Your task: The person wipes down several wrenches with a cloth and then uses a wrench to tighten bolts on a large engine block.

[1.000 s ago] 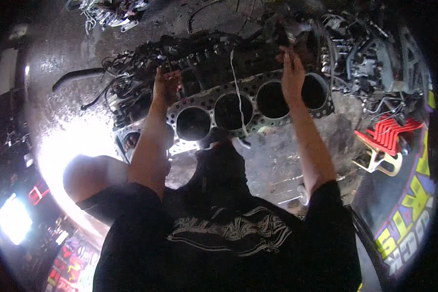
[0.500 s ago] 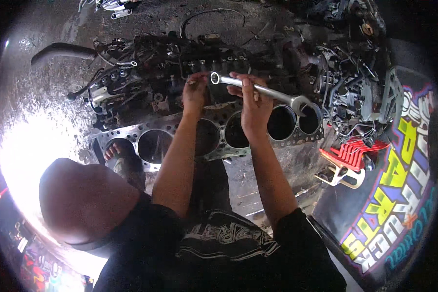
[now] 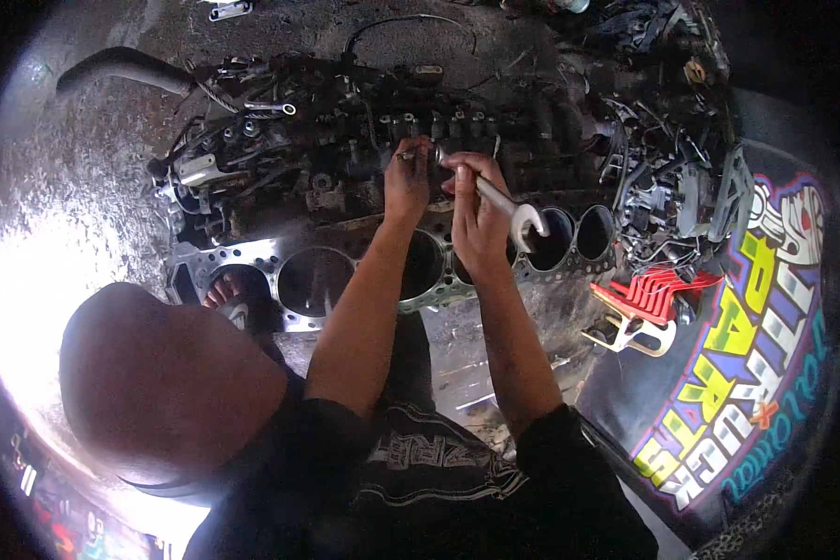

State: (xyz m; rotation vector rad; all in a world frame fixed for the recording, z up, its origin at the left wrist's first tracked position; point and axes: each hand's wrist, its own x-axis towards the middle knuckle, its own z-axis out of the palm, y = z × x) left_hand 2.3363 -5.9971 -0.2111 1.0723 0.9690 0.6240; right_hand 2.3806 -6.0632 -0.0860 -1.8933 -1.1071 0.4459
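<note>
A silver combination wrench [image 3: 500, 197] lies slantwise in my right hand [image 3: 478, 210], whose fingers are closed around its shaft. Its open jaw points down and right over the cylinder bores, while its ring end reaches up toward my left hand [image 3: 407, 183]. The left fingers are curled together close to that ring end; what they pinch, if anything, is too dark to make out. Both hands are over an engine block [image 3: 341, 250], a long dark casting with a pale flat top face and a row of round bores. My forearms partly cover this face.
A second ring-ended wrench [image 3: 275, 108] lies on dark parts at the far left, near a thick black hose [image 3: 126, 67]. Metal parts and cables [image 3: 658, 187] are heaped right, beside a red plastic piece [image 3: 653, 297]. A bare foot [image 3: 222, 289] shows at the block's left end.
My right hand has swung the wrench to a steeper slant, with its jaw lower and nearer me. My left hand has moved right, close to the ring end. The whole view has shifted slightly.
</note>
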